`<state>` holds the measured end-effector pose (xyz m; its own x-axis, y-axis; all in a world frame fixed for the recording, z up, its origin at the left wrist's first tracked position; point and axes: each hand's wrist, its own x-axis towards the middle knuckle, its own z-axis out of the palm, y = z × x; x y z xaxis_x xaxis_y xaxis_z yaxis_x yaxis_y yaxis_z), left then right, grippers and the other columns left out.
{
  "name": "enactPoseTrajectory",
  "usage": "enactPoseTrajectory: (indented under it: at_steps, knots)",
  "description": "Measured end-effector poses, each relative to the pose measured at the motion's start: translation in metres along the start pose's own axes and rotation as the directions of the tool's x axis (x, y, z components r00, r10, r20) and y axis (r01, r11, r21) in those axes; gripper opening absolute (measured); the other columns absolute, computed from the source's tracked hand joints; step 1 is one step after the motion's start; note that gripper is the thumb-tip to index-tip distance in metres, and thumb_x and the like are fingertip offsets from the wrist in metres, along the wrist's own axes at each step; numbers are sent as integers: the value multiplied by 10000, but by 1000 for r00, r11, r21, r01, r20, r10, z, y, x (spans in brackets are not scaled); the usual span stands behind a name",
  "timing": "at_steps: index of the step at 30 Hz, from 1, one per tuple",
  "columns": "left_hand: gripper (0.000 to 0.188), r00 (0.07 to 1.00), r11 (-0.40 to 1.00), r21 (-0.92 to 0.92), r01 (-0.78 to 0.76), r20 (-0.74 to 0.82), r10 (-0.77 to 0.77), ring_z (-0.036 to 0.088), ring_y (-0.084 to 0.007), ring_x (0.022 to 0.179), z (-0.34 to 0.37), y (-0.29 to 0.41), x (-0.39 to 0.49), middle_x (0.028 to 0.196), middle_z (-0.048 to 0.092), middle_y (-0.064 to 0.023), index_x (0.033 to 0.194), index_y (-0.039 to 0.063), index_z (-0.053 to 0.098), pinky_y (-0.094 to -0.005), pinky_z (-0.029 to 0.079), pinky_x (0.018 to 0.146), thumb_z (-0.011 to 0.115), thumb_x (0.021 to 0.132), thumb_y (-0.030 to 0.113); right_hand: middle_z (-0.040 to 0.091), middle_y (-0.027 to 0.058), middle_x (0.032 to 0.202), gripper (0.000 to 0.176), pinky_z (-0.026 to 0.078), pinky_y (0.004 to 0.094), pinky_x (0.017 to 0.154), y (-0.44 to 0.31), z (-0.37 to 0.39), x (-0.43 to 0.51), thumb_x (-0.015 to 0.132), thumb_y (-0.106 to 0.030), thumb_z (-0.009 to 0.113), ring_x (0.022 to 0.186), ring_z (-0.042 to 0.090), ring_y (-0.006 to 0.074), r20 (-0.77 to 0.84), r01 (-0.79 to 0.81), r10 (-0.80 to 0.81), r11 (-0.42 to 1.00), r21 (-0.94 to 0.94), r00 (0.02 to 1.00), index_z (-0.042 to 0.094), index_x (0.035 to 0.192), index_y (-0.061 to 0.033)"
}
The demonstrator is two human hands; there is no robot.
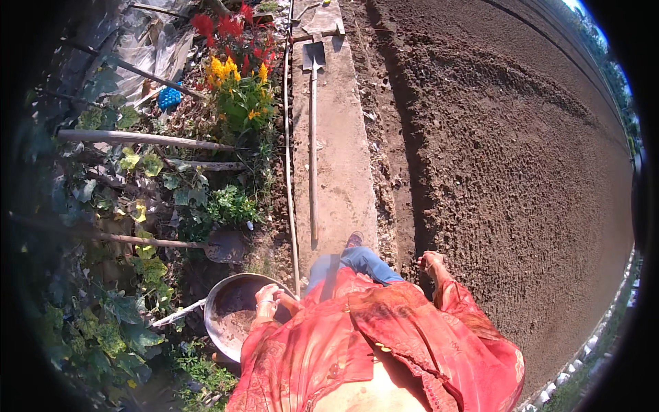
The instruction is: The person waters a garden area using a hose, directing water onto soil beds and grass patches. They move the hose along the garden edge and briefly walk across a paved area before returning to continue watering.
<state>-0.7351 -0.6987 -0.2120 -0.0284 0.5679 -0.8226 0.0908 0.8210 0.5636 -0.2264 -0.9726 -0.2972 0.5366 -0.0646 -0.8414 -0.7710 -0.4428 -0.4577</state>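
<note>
My left hand (269, 294) shows over the near side of a round metal basin or bucket (218, 332), its fingers curled. A bracelet circles that wrist. Brown residue, perhaps soil, coats the vessel's inside. Whether the fingers grip its rim or a handle is not clear. My right hand (431, 259) hangs at my right side with its fingers closed, and nothing shows in it. Ahead of me a long-handled shovel (313, 149) lies along the concrete path (342, 170), its blade pointing away. Farther off, a wooden-handled tool (319, 36) lies across the path.
A pale hose (288, 170) runs along the path's left edge. Left of it are red and yellow flowers (231, 77), leafy vines (123, 329), wooden poles (144, 138), a blue net bundle (169, 97) and another shovel (224, 246). To the right, a furrow (412, 154) borders tilled soil (515, 170).
</note>
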Motion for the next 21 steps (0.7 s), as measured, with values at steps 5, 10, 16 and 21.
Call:
enactPoseTrajectory:
  at_steps: [5, 10, 16, 21]
  knots:
    - [301, 997, 998, -29, 61, -52, -62, 624, -229, 634, 78, 44, 16, 784, 624, -111, 1034, 27, 549, -358, 525, 540, 619, 744, 67, 624, 136, 779, 337, 470, 281, 436, -325, 230, -11, 759, 26, 455, 566, 607, 185, 332, 298, -331, 943, 146, 883, 504, 1086, -36]
    - [304, 980, 974, -154, 166, -86, -180, 625, -231, 637, 152, 88, 51, 798, 627, -125, 1043, 17, 540, -345, 527, 545, 617, 752, 65, 639, 95, 813, 290, 493, 281, 545, -462, 417, -9, 799, -83, 516, 602, 605, 160, 614, 498, -434, 864, 75, 660, 533, 1087, -50]
    - [309, 971, 924, -339, 178, -89, -220, 627, -233, 640, 238, 183, 116, 814, 631, -140, 1054, 6, 530, -330, 529, 551, 613, 762, 64, 631, 127, 826, 317, 492, 286, 523, -493, 536, 60, 787, -102, 545, 634, 607, 184, 632, 284, -28, 908, -308, 775, 527, 1092, -17]
    - [297, 972, 973, -229, 41, -218, -92, 631, -237, 645, 287, 312, 146, 834, 633, -173, 1067, -11, 513, -290, 529, 566, 603, 794, 62, 623, 159, 862, 297, 481, 288, 504, -526, 615, 134, 802, -131, 526, 655, 618, 217, 692, 313, -44, 911, -269, 721, 542, 1057, 22]
